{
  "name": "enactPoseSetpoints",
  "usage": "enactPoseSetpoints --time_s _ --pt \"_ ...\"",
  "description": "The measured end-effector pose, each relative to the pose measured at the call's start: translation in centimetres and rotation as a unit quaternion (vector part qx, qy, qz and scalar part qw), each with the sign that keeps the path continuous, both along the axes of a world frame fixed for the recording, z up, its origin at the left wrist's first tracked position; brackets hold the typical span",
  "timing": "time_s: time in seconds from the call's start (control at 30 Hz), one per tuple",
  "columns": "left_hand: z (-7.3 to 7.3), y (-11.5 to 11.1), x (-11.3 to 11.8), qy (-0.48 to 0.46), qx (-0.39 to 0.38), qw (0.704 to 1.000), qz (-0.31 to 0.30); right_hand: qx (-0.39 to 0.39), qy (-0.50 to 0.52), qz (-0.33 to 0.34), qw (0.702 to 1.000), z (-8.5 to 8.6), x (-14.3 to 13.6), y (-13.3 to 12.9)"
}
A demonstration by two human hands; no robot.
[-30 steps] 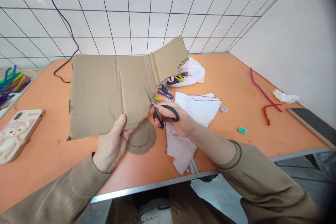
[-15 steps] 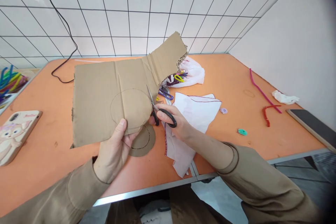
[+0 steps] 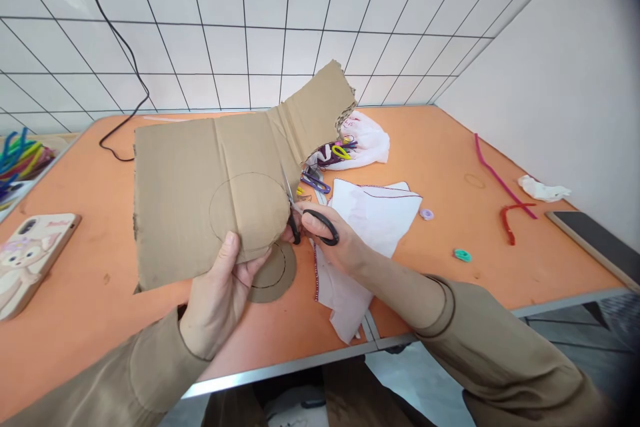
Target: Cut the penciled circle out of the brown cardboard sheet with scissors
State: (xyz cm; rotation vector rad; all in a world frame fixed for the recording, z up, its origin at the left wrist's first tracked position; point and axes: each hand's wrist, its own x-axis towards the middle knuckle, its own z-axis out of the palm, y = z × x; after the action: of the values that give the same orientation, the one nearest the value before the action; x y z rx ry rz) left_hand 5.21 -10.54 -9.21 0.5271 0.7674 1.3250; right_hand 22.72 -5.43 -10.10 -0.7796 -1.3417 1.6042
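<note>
Cardboard (image 3: 175,197) pinched in our left hand (image 3: 217,297), scissors (image 3: 327,222) gripped in our right hand (image 3: 345,248), we apparently cut a circle (image 3: 260,210), its curve demanding slow turns.

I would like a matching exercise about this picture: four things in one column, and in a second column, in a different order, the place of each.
1. Scissors
2. Cardboard sheet
3. White fabric
4. Phone in a patterned case

A. On the orange table, left of the cardboard
B. In the right hand
C. Partly hidden behind the right hand
D. Held by the left hand

Pairs: 1-B, 2-D, 3-C, 4-A
</note>
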Motion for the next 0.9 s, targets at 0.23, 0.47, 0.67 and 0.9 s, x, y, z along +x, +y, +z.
enactPoseSetpoints --time_s 0.23,0.47,0.67,0.9 --pt "-0.13 0.4 -0.35 0.028 -0.021 0.996 0.077 0.012 -0.006 -0.005 1.0 0.15 0.06 0.04" --pt "-0.71 0.48 -0.72 0.023 0.003 0.998 0.052 0.015 0.009 0.0 1.0 -0.14 0.09 0.01" --pt "-0.83 0.52 -0.75 0.029 0.007 0.998 0.054 0.001 -0.007 -0.012 1.0 -0.02 -0.04 -0.14" --pt "-0.76 0.6 -0.74 0.029 0.011 0.998 0.058 -0.012 -0.031 -0.024 0.999 -0.15 -0.21 -0.24"
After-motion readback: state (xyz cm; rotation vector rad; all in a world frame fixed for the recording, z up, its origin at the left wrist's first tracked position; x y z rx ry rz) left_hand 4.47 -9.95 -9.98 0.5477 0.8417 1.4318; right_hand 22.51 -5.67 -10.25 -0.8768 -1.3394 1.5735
